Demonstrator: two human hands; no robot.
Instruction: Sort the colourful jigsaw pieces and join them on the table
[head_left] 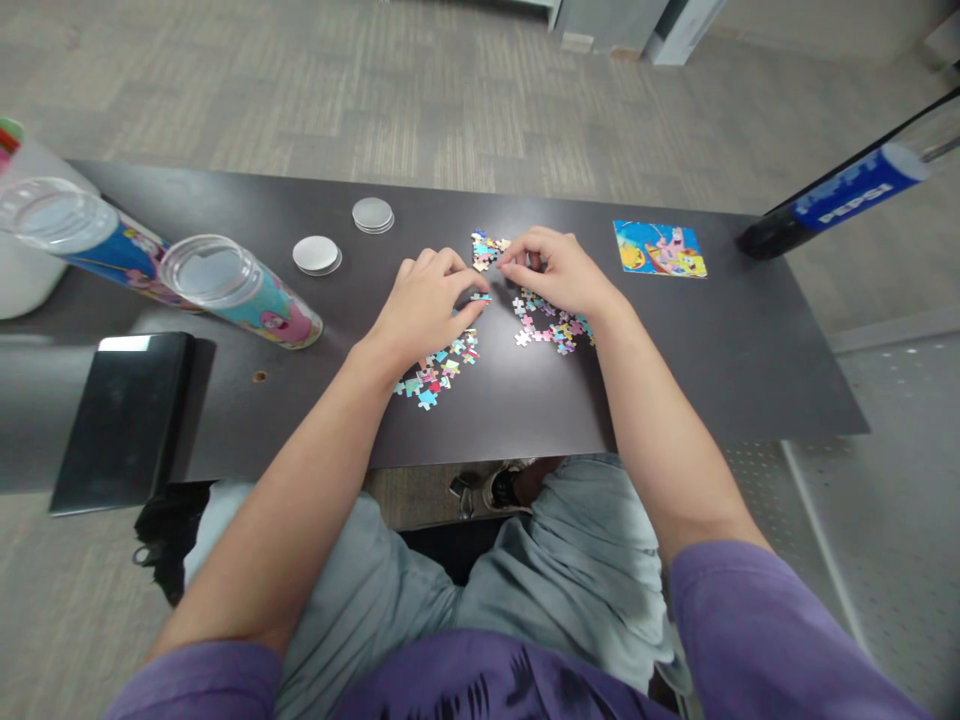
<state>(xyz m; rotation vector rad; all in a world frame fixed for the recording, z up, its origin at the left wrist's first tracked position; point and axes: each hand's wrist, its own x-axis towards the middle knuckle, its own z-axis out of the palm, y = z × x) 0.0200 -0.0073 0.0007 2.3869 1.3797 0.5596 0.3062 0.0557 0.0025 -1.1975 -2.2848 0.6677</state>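
My left hand [429, 298] is above the dark table, with thumb and fingers closed on a small jigsaw puzzle piece [481, 297] showing light blue. Below it lies a loose pile of colourful jigsaw pieces [431, 382], partly covered by the hand. My right hand [559, 268] is pinched at the fingertips, and whatever it holds there is too small to make out. Just left of those fingertips is a small cluster of pieces [484, 252] on the table. Another spread of pieces [555, 328] lies under my right hand and wrist, partly hidden.
A colourful cartoon picture card [660, 249] lies to the right, near a tilted-looking Pepsi bottle [847, 190]. Round discs [316, 254] sit in two small stacks on the left. Clear-topped printed canisters [247, 300] and a black flat case [124, 415] occupy the left end.
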